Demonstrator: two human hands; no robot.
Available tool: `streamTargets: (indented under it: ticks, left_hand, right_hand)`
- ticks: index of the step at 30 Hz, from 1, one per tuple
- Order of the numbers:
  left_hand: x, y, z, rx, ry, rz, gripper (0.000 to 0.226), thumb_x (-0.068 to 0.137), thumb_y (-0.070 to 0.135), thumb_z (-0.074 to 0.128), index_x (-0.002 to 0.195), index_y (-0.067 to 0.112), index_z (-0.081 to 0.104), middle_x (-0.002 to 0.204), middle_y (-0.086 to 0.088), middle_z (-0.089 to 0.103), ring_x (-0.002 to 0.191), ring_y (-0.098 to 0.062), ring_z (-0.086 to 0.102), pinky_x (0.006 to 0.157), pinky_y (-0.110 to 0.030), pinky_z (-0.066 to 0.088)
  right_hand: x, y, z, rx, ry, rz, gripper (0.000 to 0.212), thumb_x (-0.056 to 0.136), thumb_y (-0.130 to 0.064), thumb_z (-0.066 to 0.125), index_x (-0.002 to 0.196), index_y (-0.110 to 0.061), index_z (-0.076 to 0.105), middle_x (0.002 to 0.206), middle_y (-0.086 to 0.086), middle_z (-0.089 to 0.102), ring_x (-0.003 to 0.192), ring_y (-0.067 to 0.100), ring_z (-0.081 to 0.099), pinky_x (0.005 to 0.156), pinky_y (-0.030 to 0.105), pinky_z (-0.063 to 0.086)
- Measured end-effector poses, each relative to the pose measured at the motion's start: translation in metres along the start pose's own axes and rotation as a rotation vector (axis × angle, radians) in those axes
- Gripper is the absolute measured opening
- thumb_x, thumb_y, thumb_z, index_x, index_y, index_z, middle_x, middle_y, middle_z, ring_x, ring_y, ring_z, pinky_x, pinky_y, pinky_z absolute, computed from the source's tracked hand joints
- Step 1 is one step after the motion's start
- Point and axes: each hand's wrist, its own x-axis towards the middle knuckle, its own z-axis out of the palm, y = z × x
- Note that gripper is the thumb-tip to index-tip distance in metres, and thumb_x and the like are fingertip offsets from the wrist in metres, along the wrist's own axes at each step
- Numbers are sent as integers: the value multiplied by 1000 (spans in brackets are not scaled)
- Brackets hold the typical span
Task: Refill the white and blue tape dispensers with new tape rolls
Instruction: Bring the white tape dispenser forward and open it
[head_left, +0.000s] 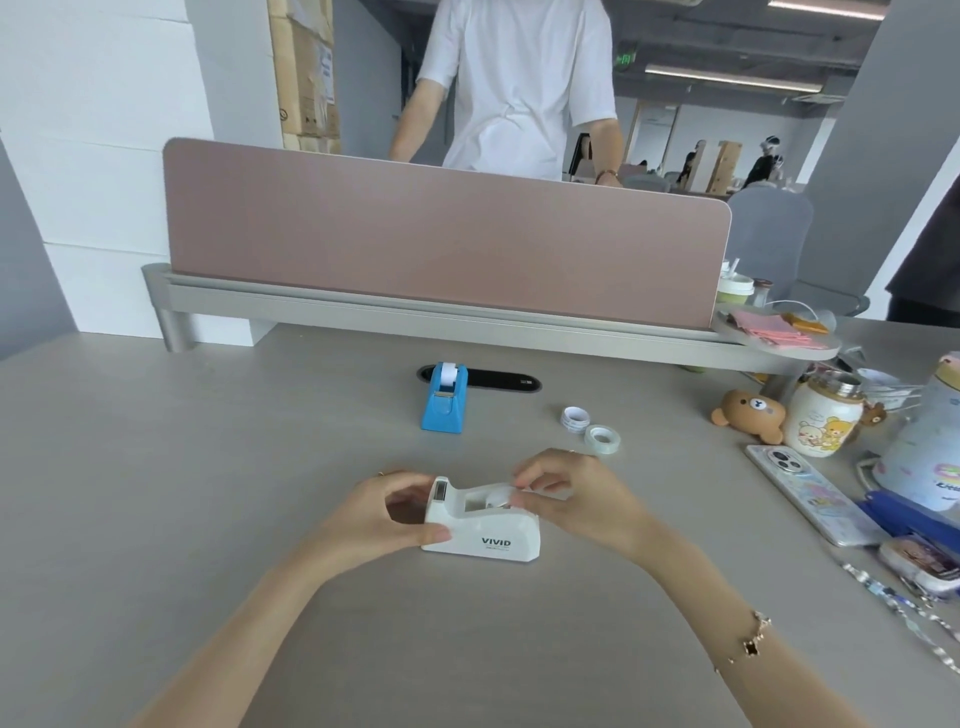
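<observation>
A white tape dispenser (485, 535) marked VIVID lies on the grey desk in front of me. My left hand (379, 519) grips its cutter end, thumb on the near side and fingers on the far side. My right hand (566, 501) pinches a tape roll (500, 498) sitting in the dispenser's well. Farther back stands a blue tape dispenser (443, 399) with a white roll in it. Right of it lie two loose rolls: a white core ring (575, 417) and a clear tape roll (602, 437).
A pink divider panel (447, 234) closes the desk's far side, and a person in a white shirt stands behind it. On the right sit a bear toy (750, 413), a printed jar (821, 421), a phone (815, 499), a kettle (930, 457) and small clutter.
</observation>
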Motion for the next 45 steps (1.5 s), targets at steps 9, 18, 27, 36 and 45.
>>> streamTargets:
  ticks: [9, 18, 27, 36, 45]
  left_hand:
    - [0, -1, -1, -3, 11, 15, 42, 68, 16, 84, 103, 34, 68, 106, 23, 68, 99, 3, 66, 84, -5, 45]
    - [0, 8, -10, -3, 247, 38, 41, 73, 32, 79, 109, 45, 64, 111, 26, 64, 105, 8, 58, 88, -8, 41]
    - [15, 71, 33, 155, 101, 194, 29, 69, 34, 80, 95, 41, 68, 92, 40, 61, 86, 12, 56, 72, -7, 42]
    - [15, 59, 35, 129, 99, 115, 17, 72, 28, 81, 87, 29, 74, 84, 17, 76, 82, 2, 69, 75, -11, 47]
    - [12, 58, 33, 114, 14, 108, 24, 81, 27, 73, 104, 30, 70, 90, 14, 76, 89, 1, 68, 76, -15, 45]
  right_hand:
    - [-4, 1, 6, 82, 122, -25, 2, 86, -23, 67, 85, -24, 68, 93, -13, 70, 94, -3, 60, 83, 4, 41]
    - [-11, 8, 13, 389, 253, 86, 3, 85, -18, 69, 83, -16, 69, 77, -14, 72, 73, -1, 64, 67, 7, 46]
    - [-15, 11, 25, 595, 282, 142, 4, 86, -14, 68, 85, -10, 69, 83, 8, 75, 81, 18, 72, 73, 21, 54]
    - [-20, 10, 25, 720, 291, 152, 11, 81, -13, 73, 88, -6, 68, 88, 10, 76, 86, 19, 72, 68, 15, 52]
    - [-22, 12, 22, 723, 257, 116, 9, 83, -12, 71, 91, -8, 69, 87, 7, 77, 83, 15, 73, 72, 18, 54]
